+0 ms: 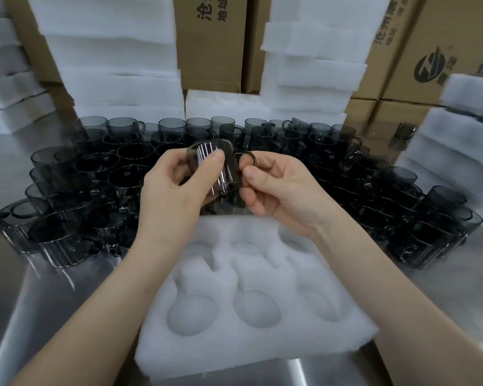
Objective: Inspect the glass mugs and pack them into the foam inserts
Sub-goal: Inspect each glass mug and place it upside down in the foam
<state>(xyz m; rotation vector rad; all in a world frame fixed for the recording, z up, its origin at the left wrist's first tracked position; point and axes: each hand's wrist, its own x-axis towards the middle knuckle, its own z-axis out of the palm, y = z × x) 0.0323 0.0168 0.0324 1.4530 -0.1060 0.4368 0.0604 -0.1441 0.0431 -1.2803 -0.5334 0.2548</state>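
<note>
A smoky grey glass mug (pixel 226 162) is held up above the far edge of a white foam insert (pixel 251 341). My left hand (pixel 179 190) grips its ribbed body, thumb across the front. My right hand (pixel 273 185) pinches the mug's handle on the right side. The mug lies tilted, its handle pointing right. The foam insert lies in front of me on the steel table with several empty mug-shaped pockets in two rows. A crowd of several more grey mugs (pixel 374 174) stands behind and to both sides of the insert.
Stacks of white foam inserts (pixel 109 65) rise at the back left, back centre and right (pixel 457 151). Brown cardboard boxes (pixel 209 40) stand behind them. The steel table (pixel 25 316) shows bare metal at the front left and front right.
</note>
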